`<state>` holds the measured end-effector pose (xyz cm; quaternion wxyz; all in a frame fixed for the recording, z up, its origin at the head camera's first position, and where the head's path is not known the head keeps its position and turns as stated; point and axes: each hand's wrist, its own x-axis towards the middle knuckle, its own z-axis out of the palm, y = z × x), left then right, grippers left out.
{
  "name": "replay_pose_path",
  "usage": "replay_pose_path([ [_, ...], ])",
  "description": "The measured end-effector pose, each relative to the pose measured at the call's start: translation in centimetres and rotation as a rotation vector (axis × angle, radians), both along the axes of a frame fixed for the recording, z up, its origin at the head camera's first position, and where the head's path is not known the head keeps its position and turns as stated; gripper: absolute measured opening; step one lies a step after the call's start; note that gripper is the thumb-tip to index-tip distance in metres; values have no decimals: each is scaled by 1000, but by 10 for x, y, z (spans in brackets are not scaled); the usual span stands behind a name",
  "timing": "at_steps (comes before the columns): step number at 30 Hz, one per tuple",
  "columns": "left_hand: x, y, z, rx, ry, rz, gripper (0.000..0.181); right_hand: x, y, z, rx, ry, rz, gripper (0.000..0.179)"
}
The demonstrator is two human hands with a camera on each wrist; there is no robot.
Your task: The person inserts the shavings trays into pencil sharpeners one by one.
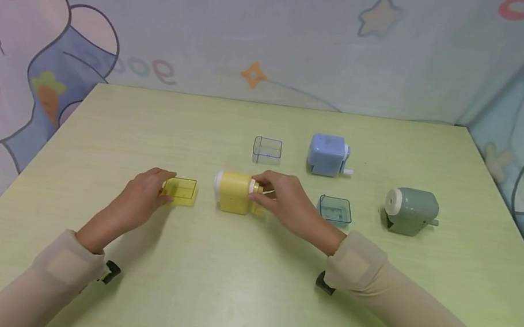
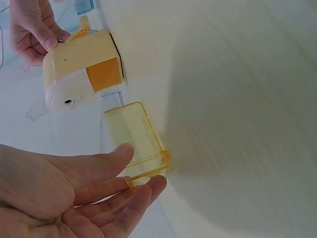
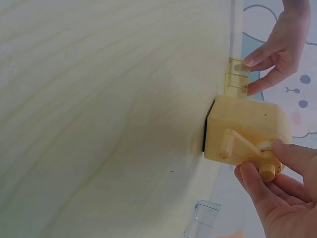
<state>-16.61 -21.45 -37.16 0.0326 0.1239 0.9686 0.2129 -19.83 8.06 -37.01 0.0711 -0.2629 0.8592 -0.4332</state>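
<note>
A yellow pencil sharpener (image 1: 235, 194) with a hand crank stands on the table, its white front facing left. My right hand (image 1: 284, 199) pinches it at the crank end, thumb and fingers around the cream collar behind the crank (image 3: 237, 141). In the left wrist view an orange-toned opening shows in the sharpener's front side. To its left lies a clear yellow shavings drawer (image 1: 180, 190), apart from the sharpener. My left hand (image 1: 143, 192) holds the drawer's outer end between thumb and fingers, as the left wrist view shows (image 2: 136, 141).
Behind stand a blue sharpener (image 1: 326, 154) and a clear drawer with a blue-looking rim (image 1: 266, 152). On the right are a green sharpener (image 1: 414, 211) and a clear greenish drawer (image 1: 335, 210). A printed curtain (image 1: 223, 22) hangs beyond the table's back edge.
</note>
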Motion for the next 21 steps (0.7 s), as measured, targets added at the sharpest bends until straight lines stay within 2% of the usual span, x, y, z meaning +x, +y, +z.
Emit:
replay_pose_path([
  [21,-1,5,-2,11,8,-16,51,-1,0,3,16,-28,4,35],
])
